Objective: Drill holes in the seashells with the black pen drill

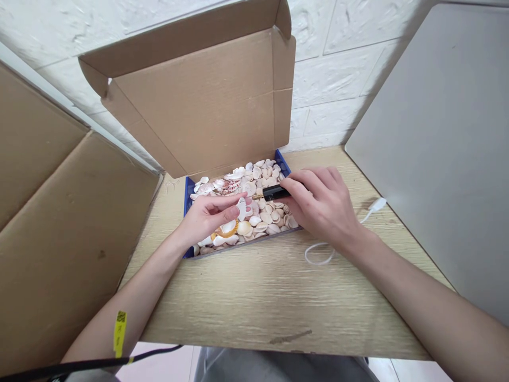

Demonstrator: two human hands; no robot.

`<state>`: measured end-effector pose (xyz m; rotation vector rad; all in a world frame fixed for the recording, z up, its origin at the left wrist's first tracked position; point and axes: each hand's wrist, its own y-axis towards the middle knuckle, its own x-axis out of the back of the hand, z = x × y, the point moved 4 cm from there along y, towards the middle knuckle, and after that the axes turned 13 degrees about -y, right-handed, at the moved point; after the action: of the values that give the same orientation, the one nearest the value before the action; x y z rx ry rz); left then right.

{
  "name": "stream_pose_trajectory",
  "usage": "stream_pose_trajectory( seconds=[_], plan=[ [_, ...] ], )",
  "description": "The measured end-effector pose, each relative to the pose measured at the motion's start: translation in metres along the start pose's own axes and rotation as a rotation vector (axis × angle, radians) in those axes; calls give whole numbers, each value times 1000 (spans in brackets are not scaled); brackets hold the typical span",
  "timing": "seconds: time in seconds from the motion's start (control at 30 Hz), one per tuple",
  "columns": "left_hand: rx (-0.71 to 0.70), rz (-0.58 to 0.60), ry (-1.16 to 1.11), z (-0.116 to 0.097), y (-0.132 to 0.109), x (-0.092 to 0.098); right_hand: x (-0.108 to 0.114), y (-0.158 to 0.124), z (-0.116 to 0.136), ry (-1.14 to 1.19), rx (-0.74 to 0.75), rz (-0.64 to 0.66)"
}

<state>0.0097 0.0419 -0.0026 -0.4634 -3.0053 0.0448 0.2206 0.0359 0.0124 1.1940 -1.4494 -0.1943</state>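
Note:
Between the thumb and fingers of my left hand (212, 215) is a small white shell (241, 209), held just above the open box. My right hand (318, 201) grips a black mini drill (274, 192) from the right, its slim brass-coloured tip pointing left toward the shell. Whether the tip touches the shell cannot be made out. Below both hands, many white, cream and reddish-striped seashells (272, 215) fill the shallow blue-sided box (188, 201). A yellow-orange cord ring (234, 232) lies among the shells under my left hand.
The box's brown cardboard lid (207, 101) stands raised against the white brick wall (338, 74). A white cable (318, 260) with a plug lies on the wooden table (246, 297) near my right wrist. Cardboard (59, 239) stands left, a grey panel (445, 132) right.

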Motion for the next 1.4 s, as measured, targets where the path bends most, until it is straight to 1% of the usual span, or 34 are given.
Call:
stream_pose_trajectory(
  seconds=[0.07, 0.13, 0.2, 0.3, 0.43, 0.5, 0.67, 0.73, 0.8, 0.9, 1.0, 1.13, 1.2, 1.23, 1.4],
  plan=[
    [5, 13, -10, -1, -1, -2, 3, 0, -1, 18, 2, -76],
    [3, 18, -21, -1, -1, -3, 4, 0, -1, 33, -7, -88],
    [-7, 13, -25, -1, -1, -3, 2, 1, -2, 37, -32, -38],
    [-37, -3, -20, -1, -1, -3, -5, 1, -3, 57, -86, 78],
    [-68, 10, -23, -2, -1, -4, -13, -2, -1, 92, -137, 191],
    [-74, 4, -30, -3, -1, -3, -14, -2, 0, 96, -139, 218],
    [-70, -45, -7, 0, -1, 0, -13, 0, 1, 102, -97, 236],
    [-47, -47, -1, 1, -1, -1, -11, 1, 0, 93, -72, 221],
    [-11, -44, 7, 2, 0, -1, -8, 3, -1, 61, -33, 172],
    [23, -32, 8, 2, 0, -2, 1, 3, 0, -4, 26, 35],
    [31, 15, -20, 1, 0, -2, 8, 1, 0, -17, 39, -108],
    [73, 80, -65, 1, 0, -3, 11, 0, 1, -17, 36, -231],
    [84, 73, -67, 2, -1, -3, 10, 0, 1, -6, 25, -236],
    [81, 58, -62, 1, -1, -3, 9, 0, 0, 0, 15, -218],
    [9, -47, -45, 0, -1, -2, 1, 0, 0, 25, -45, -48]
  ],
)
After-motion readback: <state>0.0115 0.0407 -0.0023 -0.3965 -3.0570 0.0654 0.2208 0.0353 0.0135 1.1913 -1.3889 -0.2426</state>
